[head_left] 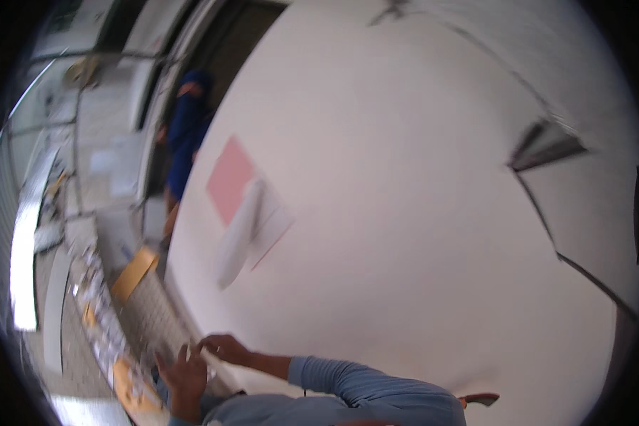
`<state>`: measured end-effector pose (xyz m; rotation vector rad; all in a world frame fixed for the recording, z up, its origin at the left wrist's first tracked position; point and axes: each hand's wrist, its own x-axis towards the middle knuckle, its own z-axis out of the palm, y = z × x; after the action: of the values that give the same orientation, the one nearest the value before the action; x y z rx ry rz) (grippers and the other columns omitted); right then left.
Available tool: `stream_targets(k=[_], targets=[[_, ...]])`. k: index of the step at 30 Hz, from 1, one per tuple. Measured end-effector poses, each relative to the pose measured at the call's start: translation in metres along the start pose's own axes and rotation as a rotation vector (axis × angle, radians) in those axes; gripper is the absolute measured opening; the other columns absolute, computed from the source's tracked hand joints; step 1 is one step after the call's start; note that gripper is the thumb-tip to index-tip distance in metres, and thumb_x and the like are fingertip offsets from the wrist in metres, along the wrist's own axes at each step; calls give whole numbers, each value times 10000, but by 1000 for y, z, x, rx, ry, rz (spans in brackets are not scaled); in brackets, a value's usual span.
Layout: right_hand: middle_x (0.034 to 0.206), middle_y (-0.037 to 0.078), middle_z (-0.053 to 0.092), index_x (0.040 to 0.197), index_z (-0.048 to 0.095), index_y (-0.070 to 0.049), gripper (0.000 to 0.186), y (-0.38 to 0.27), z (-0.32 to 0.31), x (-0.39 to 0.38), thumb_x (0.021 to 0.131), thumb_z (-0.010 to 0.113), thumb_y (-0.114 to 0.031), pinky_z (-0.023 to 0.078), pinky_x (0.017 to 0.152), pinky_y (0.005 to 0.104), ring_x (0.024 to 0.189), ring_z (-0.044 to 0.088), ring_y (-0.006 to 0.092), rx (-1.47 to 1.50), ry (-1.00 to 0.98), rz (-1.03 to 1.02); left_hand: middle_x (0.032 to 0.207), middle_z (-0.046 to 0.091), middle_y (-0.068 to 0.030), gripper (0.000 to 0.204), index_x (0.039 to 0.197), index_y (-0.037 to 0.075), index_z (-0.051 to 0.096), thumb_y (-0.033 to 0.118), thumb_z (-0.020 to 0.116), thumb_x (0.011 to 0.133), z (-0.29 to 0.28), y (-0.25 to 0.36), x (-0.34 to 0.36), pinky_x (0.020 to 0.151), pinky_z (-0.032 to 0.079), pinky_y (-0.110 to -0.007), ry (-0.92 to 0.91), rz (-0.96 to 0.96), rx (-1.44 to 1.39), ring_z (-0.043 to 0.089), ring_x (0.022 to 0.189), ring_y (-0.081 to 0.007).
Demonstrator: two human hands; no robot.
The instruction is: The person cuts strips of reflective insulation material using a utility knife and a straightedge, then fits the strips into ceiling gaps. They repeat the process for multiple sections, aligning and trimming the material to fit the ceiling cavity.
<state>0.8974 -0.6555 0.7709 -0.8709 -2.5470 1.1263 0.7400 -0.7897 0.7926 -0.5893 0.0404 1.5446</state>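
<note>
At the lower left, beside the near edge of the large white table (405,213), my left hand (188,376) has its fingers raised and apart. My right hand (224,349) reaches leftward to it with bent fingertips pinched close to the left fingers; whatever they hold is too small to make out. Farther up the table lie a pink sheet (228,174) and white paper (238,238) with a curled or rolled part, both blurred. A dark-handled tool (479,401) shows near my right sleeve.
A co-worker in dark blue (188,135) is beyond the table's left edge. Paper scraps (99,326), a yellow strip (135,273) and long pale strips (57,312) lie at the left. A dark triangular object (547,145) with cable lines the table's right side.
</note>
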Motion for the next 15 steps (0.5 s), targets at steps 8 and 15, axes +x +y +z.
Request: stream_targets(k=[8,15], targets=[[908,204,711,1010,646,-4,203,1,-36,-17,934,679,-189,549,765,466,859,697,397,-201,149,213,1448,401,-177,1187,1629,78,158,774,651,803,12,-36,35,885,547,-348,57,-60,213,584,1108,-251],[867,217,672,1017,557,-21,182,2,-56,-33,954,613,-181,490,716,489,805,635,432,-212,87,172,1514,390,-225,1112,1639,65,106,717,583,875,18,-43,47,884,560,-407,102,-219,256,564,1224,-310]])
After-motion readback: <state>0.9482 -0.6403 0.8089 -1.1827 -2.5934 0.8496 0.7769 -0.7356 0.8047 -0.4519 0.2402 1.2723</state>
